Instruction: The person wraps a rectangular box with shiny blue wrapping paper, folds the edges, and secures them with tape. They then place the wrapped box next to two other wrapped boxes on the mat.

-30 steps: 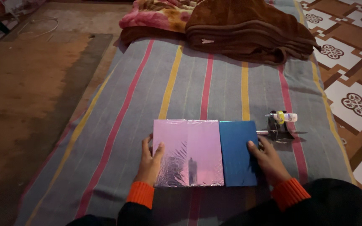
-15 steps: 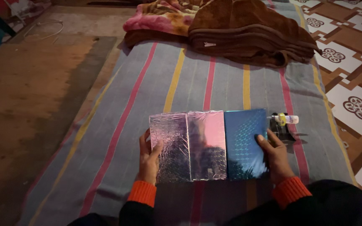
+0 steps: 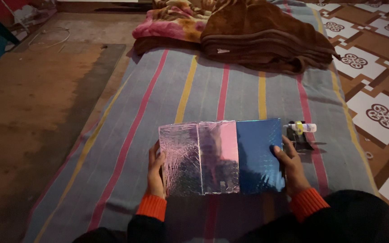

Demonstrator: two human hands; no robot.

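Foil sheets [image 3: 219,157] are held up between both hands, just above the striped mattress [image 3: 158,103], tilted a little toward the person. They are shiny and in three parts: a crinkled silvery-pink panel at the left, a smoother pink panel in the middle, and a blue panel with a fine dotted pattern at the right. The panels sit edge to edge; I cannot tell whether they are joined or only overlapping.

The left hand [image 3: 155,168] has its grip closed on the outer edge of the silvery-pink panel, fingers curled round the side and mostly hidden behind it. The right hand [image 3: 289,168] has its grip closed on the blue panel near its right edge, thumb pressed on the front face, the other fingers behind it. Both wrists show orange cuffs [image 3: 151,208] under dark sleeves.

Just beyond the right hand, close beside the blue panel's upper corner, lies a small white bottle [image 3: 303,128] with a yellow band, resting on something dark that is too dim to make out. Far ahead of both hands, at the far end of the mattress, sit a folded brown blanket [image 3: 266,38] and, to its left and touching it, a pink flowered blanket [image 3: 167,22]. Out past the left hand is a bare brown floor [image 3: 32,112]; past the right hand, patterned tiles [image 3: 379,108].
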